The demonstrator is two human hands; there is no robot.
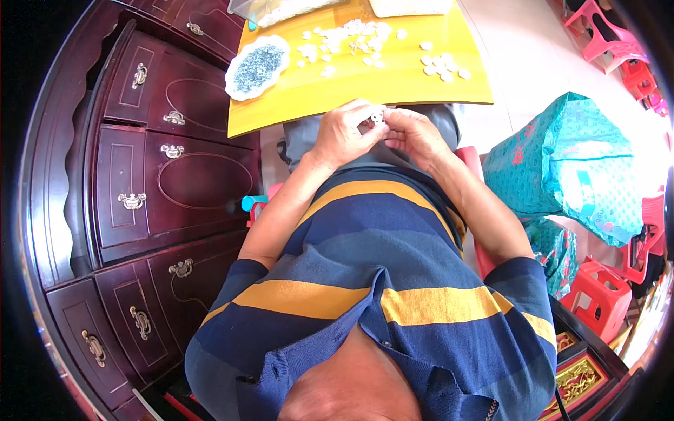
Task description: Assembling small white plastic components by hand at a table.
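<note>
Just beyond my lap, at the near edge of the yellow table (316, 95), both hands meet around a small white part (378, 116) with darker spots. My left hand (345, 132) is closed with its thumb and fingers on the part. From the other side, the fingers of my right hand (415, 135) pinch it too. Fingers cover much of the part, so its exact kind cannot be made out. Many similar small white pieces (358, 35) lie loose on the table, and a smaller cluster of white pieces (439, 67) sits to the right.
A white scalloped dish (234, 85) of small dark grey bits stands at the table's left. Clear and white containers (411, 7) line its far edge. Dark wooden drawers (200, 179) rise close on my left. A large teal bag (533, 154) and red stools (597, 295) stand on the right.
</note>
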